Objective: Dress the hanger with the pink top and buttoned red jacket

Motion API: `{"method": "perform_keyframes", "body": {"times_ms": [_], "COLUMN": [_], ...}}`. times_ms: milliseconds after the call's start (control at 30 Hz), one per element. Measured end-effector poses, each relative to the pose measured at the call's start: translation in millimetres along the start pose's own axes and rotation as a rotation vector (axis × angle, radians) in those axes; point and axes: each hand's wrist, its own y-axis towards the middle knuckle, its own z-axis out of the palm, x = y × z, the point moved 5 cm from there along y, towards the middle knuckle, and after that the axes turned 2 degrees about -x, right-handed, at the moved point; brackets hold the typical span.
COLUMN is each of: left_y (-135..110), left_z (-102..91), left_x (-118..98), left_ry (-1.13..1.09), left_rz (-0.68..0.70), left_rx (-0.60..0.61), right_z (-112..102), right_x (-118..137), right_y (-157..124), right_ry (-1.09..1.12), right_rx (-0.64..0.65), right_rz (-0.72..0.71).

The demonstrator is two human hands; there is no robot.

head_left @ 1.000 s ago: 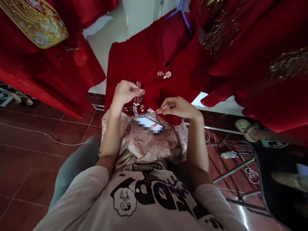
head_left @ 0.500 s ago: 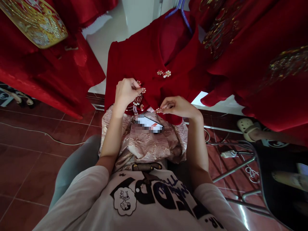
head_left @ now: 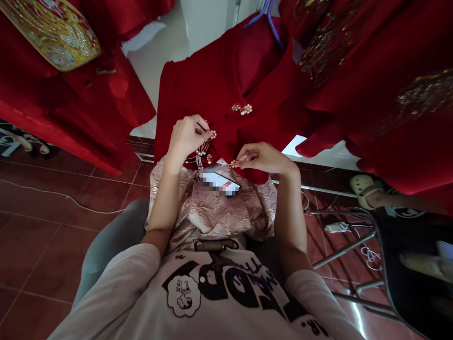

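A dark red jacket hangs in front of me on a purple hanger. My left hand is closed in a pinch on a beaded flower button at the jacket's front edge. Below those fingers dangles a pearl tassel. My right hand pinches another small flower button on the lower edge of the opposite front panel. The two buttons are apart. Higher up, near the collar, a pair of flower buttons sits fastened together.
A phone with a lit screen lies on shiny pink fabric over my lap. Red embroidered garments hang left and right. At right are a metal-framed chair, a cable plug and another person's foot in a clog.
My left fingers have shifted slightly and now cover more of the beads above the flower button. The right hand keeps its pinch almost unmoved.
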Motion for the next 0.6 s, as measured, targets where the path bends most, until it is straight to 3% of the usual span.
{"method": "perform_keyframes", "body": {"times_ms": [100,200,367,467,600], "left_y": [-2,-2,7,14,21], "left_z": [6.1,14.8,25.7,29.0,35.2], "left_x": [-9,-32,-69,-72,-71], "left_ry": [-0.023,-0.076,0.047,0.139,0.191], "left_rz": [0.071,0.179,0.263,0.212,0.236], "left_rx": [0.082,0.123,-0.016,-0.101,-0.094], "right_z": [0,0,-3,-6,-9], "right_x": [-3,-5,-6,-6,-7], "right_y": [-1,-2,-3,-6,-9], "right_ry": [-0.019,-0.02,-0.017,-0.017,-0.027], "right_rx": [0.032,0.043,0.013,0.014,0.033], "right_rz": [0.012,0.021,0.02,0.03,0.04]}}
